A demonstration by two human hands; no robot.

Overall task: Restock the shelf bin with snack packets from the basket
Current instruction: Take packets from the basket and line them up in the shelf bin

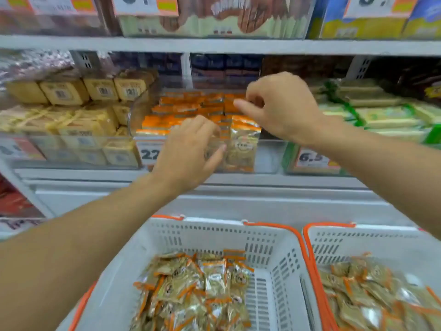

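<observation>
A clear shelf bin (pixel 269 154) on the middle shelf holds rows of upright snack packets (pixel 181 108) with orange tops. My left hand (pixel 191 149) reaches over the bin's front wall, its fingers and thumb curled round the front packets beside an upright gold packet (pixel 243 144). My right hand (pixel 279 103) is farther back over the bin, fingers curled and thumb stretched left, pinching the orange tops of packets in the right row. Below, a white basket (pixel 214 235) with orange handles holds several loose gold packets (pixel 195 290).
A second white basket (pixel 372 237) of the same packets stands to the right. Yellow boxed snacks (pixel 64 91) fill the bin on the left, green packs (pixel 381 113) the one on the right. Price tags (pixel 149 152) hang on the bin fronts. A shelf (pixel 214 45) runs above.
</observation>
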